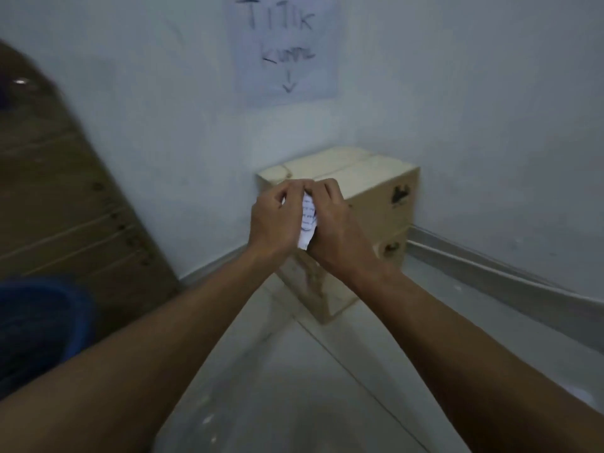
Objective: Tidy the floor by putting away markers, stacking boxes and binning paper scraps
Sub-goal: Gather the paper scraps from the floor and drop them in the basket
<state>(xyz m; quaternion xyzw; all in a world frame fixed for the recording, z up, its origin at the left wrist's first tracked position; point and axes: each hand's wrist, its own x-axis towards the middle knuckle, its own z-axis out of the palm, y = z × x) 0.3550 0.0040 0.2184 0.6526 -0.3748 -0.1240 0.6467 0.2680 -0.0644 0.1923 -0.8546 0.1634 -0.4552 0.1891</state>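
Both of my hands meet in front of me around a white paper scrap (308,217) with printed lines on it. My left hand (274,220) pinches its left side and my right hand (330,220) closes over its right side. Most of the scrap is hidden between the palms. Behind the hands, cardboard boxes (369,191) stand stacked in the corner of the room, the top one closed. No markers show in this view.
A blue bin (42,325) sits at the lower left on the floor. A brown slatted panel (65,197) leans on the left wall. A handwritten paper sign (284,47) hangs above the boxes. Pale floor tiles (294,387) stretch below my arms.
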